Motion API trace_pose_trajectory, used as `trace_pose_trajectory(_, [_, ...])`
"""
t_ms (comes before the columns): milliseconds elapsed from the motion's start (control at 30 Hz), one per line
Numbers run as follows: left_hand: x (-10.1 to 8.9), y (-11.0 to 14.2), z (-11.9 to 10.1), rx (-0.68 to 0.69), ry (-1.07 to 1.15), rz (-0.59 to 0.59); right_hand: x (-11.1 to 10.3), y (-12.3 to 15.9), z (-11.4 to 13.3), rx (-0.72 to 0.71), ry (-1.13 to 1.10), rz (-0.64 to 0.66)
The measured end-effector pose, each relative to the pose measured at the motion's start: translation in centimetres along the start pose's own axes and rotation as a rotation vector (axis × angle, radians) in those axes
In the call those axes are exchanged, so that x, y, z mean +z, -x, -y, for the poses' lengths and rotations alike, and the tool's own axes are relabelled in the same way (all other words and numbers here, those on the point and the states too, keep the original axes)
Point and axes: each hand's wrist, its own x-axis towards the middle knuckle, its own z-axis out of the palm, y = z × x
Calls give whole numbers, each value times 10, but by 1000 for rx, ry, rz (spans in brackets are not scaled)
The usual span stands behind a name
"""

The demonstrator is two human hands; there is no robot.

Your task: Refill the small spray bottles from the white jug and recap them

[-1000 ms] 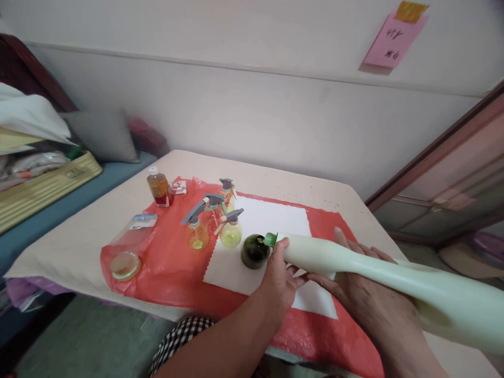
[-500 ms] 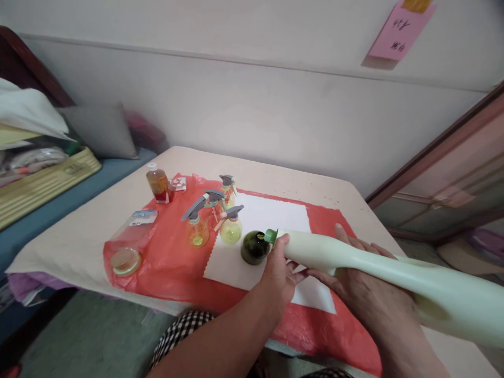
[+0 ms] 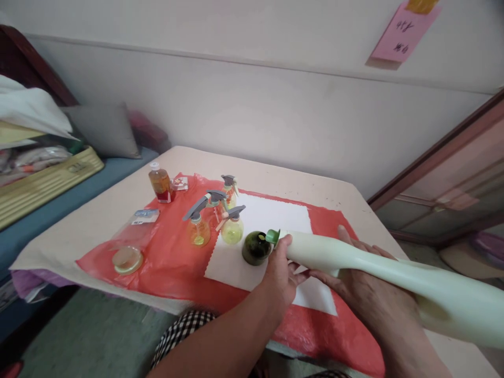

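A long, pale green vessel with a neck, perhaps a watering can (image 3: 374, 262), lies tilted across both hands and runs out of the right edge. My left hand (image 3: 282, 273) is closed round its narrow end, thumb on top, just behind the green lip (image 3: 272, 236). From below, my right hand (image 3: 362, 286) grips it farther back, fingers wrapped round the neck. The lip rests over the opening of a dark green round bottle (image 3: 255, 249) standing on white paper (image 3: 228, 270). Whether liquid runs out cannot be made out.
Several small spray bottles (image 3: 232, 231) with grey heads stand left of the dark bottle. A bottle of amber liquid (image 3: 160, 184) stands behind a round clear lidded container (image 3: 127, 260). Red plastic sheeting (image 3: 165, 262) covers part of the pale table (image 3: 275, 176).
The red sheet's front left corner has spread out to the left. The view has shifted slightly. Both hands keep their hold, and the lip stays at the dark bottle's mouth.
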Motion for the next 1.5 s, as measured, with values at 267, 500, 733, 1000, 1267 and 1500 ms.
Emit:
trace_pose_trajectory(267, [-1,2,1,72,-59,67,19,15,-23,-13,55,26])
trace_pose_trajectory(500, [12,15,-8,266,-222,182,57,26,-49,273,-197,-144])
trace_pose_trajectory(733, [9,28,3,165,-591,-26,76,-16,-35,885,-840,-371])
trace_pose_trajectory(1000, [4,26,-7,132,-643,24,151,-88,-5,800,-1405,-354])
trace_pose_trajectory(1267, [0,27,-17,129,-697,40,177,-79,-10,800,-1285,-160])
trace_pose_trajectory(1500, [-5,25,-23,198,-881,112,114,-18,-59,900,-812,154])
